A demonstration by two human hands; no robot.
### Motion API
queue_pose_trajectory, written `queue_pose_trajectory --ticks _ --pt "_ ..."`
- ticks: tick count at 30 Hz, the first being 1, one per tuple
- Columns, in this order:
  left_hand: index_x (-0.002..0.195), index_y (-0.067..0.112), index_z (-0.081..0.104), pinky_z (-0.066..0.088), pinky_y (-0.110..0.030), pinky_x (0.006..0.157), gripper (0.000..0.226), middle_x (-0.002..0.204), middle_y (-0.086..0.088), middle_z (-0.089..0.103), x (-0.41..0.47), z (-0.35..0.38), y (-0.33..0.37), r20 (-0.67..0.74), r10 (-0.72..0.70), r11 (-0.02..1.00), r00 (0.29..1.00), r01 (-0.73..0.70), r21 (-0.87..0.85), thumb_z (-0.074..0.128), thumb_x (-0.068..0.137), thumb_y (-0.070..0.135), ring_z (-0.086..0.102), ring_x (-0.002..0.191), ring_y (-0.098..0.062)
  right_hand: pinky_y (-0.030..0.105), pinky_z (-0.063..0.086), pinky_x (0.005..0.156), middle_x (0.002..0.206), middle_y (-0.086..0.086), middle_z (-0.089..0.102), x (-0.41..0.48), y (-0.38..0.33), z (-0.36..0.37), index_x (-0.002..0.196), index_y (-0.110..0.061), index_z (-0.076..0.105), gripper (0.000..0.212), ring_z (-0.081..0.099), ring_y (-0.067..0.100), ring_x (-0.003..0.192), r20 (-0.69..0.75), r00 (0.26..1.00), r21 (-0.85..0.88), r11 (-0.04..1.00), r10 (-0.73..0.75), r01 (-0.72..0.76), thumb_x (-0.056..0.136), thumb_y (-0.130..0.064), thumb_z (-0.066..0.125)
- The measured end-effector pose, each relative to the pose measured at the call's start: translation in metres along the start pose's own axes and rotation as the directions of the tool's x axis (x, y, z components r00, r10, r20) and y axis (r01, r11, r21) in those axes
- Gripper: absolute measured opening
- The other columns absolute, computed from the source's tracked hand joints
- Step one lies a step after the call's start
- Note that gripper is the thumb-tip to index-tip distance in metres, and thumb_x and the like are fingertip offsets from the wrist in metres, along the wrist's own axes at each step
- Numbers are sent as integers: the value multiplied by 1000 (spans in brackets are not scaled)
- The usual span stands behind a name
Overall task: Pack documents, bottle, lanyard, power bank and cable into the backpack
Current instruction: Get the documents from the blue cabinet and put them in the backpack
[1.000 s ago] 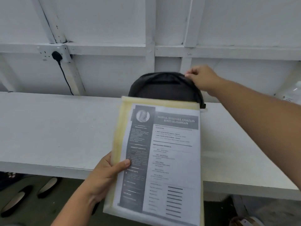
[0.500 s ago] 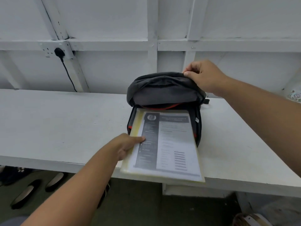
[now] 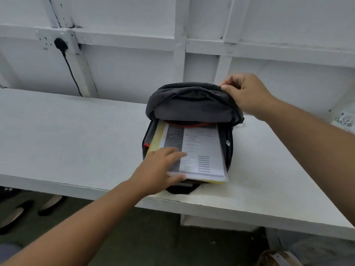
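Dark backpack (image 3: 192, 106) lying on white table (image 3: 76, 135), opening toward near edge, front flap lifted. Right hand (image 3: 247, 95) at far right, fingers pinched on flap's top edge, holding it raised. Documents (image 3: 199, 150) in yellowish sleeve, printed page uppermost, lying partly inside main compartment; far end tucked under flap, near end protruding toward table's near edge. Left hand (image 3: 161, 169) on near-left corner of documents, fingers spread flat on page, thumb under near edge, lightly clamping stack. Black plug (image 3: 61, 44) with hanging cord in wall socket, far left. Dark shoes (image 3: 21, 210) on floor under table, near left.
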State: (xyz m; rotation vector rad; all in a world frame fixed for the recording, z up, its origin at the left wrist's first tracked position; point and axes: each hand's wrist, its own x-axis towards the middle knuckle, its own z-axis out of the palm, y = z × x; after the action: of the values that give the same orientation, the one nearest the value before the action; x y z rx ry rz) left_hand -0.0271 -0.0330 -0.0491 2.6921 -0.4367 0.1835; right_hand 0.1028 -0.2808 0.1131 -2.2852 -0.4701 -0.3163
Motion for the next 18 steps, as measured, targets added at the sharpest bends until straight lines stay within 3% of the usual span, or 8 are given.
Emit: queue_pose_trajectory --ticks 2,8,13,18 --pt "146 36 49 35 -39 116 53 154 7 47 -10 10 -4 78 149 985 986 -155 81 61 96 47 40 142 -15 23 45 74 77 -7 65 0 -1 1 92 -20 71 11 56 6 71 15 1000 -15 1000 -6 6 97 -18 62" --pt "140 25 60 44 -38 109 43 147 1 57 7 11 -14 191 196 974 962 -213 75 61 98 36 53 132 -18 23 48 75 83 0 69 -4 -7 2 91 -21 71 11 59 11 75 41 999 -33 999 -17 19 97 -19 62" --pt "139 22 62 44 -35 110 41 147 -1 56 29 8 -22 227 180 980 957 -193 37 62 99 31 52 133 -19 20 45 70 80 -3 67 -7 -9 3 90 -22 70 12 58 9 73 46 999 -23 1000 -9 10 98 -19 62" --pt "142 17 58 31 -31 117 44 152 -6 52 69 13 -27 224 104 991 969 -121 64 61 99 25 46 141 -22 16 42 68 76 -9 64 -11 -9 3 92 -20 70 11 54 2 67 53 999 -21 1000 -7 8 98 -18 62"
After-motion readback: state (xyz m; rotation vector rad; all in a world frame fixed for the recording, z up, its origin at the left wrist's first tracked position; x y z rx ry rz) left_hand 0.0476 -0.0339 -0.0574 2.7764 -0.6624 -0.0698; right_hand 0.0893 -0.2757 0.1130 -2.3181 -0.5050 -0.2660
